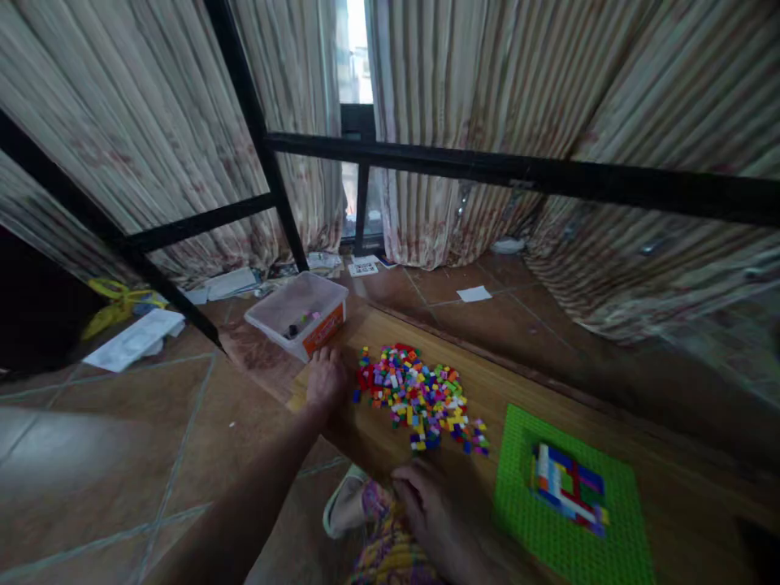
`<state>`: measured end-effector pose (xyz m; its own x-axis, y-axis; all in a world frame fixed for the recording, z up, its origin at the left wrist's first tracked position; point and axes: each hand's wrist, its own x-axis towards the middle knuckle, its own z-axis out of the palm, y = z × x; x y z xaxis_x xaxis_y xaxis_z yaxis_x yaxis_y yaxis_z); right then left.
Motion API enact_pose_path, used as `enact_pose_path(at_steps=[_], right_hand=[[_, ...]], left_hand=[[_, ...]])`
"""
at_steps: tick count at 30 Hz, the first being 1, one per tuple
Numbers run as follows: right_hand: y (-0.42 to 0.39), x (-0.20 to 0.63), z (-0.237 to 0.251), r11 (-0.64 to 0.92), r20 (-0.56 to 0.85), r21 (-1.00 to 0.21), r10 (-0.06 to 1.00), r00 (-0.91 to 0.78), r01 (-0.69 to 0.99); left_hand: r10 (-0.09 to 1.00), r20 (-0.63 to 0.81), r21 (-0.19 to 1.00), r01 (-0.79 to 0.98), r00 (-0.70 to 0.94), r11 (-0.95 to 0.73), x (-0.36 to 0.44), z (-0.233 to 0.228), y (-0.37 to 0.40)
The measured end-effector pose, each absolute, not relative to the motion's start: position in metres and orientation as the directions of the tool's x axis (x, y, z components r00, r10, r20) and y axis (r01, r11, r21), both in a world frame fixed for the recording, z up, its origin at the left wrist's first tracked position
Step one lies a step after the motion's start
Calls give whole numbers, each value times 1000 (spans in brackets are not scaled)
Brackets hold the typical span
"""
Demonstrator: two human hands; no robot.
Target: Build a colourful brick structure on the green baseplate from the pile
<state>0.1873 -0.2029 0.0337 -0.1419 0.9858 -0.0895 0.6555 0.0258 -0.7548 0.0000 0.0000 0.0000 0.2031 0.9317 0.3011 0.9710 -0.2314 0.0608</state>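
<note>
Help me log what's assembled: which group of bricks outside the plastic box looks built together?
The block on the green baseplate: it sits lined up in straight rows, whereas the many-coloured heap on the table lies scattered beside the left hand.

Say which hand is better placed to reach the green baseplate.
Probably the right hand: it is nearer the green baseplate; the left hand is beside the plastic box, across the brick pile.

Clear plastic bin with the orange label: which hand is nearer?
Left. The left hand is close beside the clear plastic bin; the right hand is farther off, by the near edge of the wooden bench, in front of the multicoloured brick pile.
</note>
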Motion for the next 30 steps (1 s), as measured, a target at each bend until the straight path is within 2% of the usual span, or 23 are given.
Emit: enact_pose_path(at_steps=[10, 14, 17, 19, 21, 24, 30], right_hand=[[-168, 190, 46, -67, -21, -799, 996, 84, 597], [-174, 202, 38, 6, 122, -851, 975, 188, 525], [-181, 223, 29, -7, 215, -865, 898, 383, 502], [-182, 241, 24, -86, 255, -850, 797, 548, 520], [-176, 254, 16, -157, 293, -815, 718, 632, 557], [-163, 259, 4, -188, 289, -796, 717, 634, 575], [-145, 232, -5, -144, 264, -848, 719, 643, 510]], left_hand=[[931, 322, 111, 970, 172, -218, 3, -1, 4], [942, 293, 103, 974, 165, -203, 3, 1, 6], [945, 281, 93, 975, 168, -201, 4, 1, 7], [943, 286, 89, 975, 171, -204, 5, 1, 7], [940, 294, 90, 974, 172, -206, 5, 0, 7], [940, 297, 92, 975, 166, -201, 6, -1, 7], [941, 293, 85, 976, 170, -203, 5, 0, 7]])
